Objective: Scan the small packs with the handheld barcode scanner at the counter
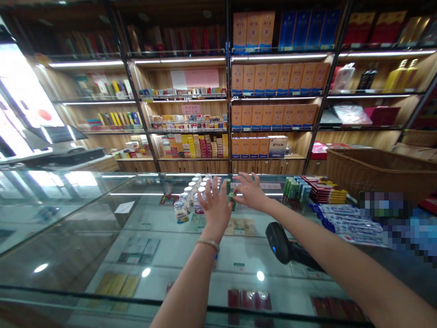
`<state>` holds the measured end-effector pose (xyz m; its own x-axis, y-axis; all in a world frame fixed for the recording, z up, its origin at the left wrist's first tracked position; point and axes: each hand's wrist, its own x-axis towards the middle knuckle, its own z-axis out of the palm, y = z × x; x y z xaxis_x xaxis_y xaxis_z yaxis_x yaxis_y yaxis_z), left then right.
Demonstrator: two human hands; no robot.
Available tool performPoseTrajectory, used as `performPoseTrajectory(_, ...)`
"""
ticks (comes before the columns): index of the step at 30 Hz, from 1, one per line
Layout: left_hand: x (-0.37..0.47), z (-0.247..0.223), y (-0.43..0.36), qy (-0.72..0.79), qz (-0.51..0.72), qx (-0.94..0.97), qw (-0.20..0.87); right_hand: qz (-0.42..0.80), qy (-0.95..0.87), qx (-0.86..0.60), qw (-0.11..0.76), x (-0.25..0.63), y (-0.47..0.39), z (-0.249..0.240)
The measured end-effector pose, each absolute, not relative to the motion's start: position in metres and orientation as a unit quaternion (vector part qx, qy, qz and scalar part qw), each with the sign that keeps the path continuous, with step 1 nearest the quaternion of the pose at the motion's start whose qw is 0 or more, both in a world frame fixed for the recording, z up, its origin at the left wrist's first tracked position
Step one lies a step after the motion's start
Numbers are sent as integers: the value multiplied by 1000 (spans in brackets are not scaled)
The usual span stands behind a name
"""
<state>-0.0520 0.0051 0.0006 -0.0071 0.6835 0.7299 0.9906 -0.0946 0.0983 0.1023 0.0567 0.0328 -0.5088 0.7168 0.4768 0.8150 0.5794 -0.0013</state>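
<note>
My left hand is raised over the glass counter, fingers spread, with a bracelet on the wrist. It is closest to a group of small white-lidded jars standing in rows, and it hides part of them. To its right, my right hand reaches forward with its fingers apart. Its thumb side is at a small green cylinder; I cannot tell whether they touch. Another green cylinder stands just behind. Below my right forearm lies a black barcode scanner.
Green cylinders, stacked red-yellow packs and blue-white packets lie at the right. Behind them stands a brown basket. A paper slip lies at left. Shelves of boxes line the back wall.
</note>
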Motion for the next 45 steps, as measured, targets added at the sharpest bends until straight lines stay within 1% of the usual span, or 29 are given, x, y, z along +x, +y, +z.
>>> performPoseTrajectory(10,-56,-1,7,-655,-297,-656,231,-119,-868,-429,222,88,68,28)
performPoseTrajectory(17,-55,-3,10,-665,-285,-654,220,-105,-862,-442,223,85,82,30)
performPoseTrajectory(27,-54,-9,13,-659,-296,-657,217,-138,-848,-461,224,76,107,30)
performPoseTrajectory(45,-51,-8,12,-664,-284,-660,208,-148,-838,-463,247,76,122,23)
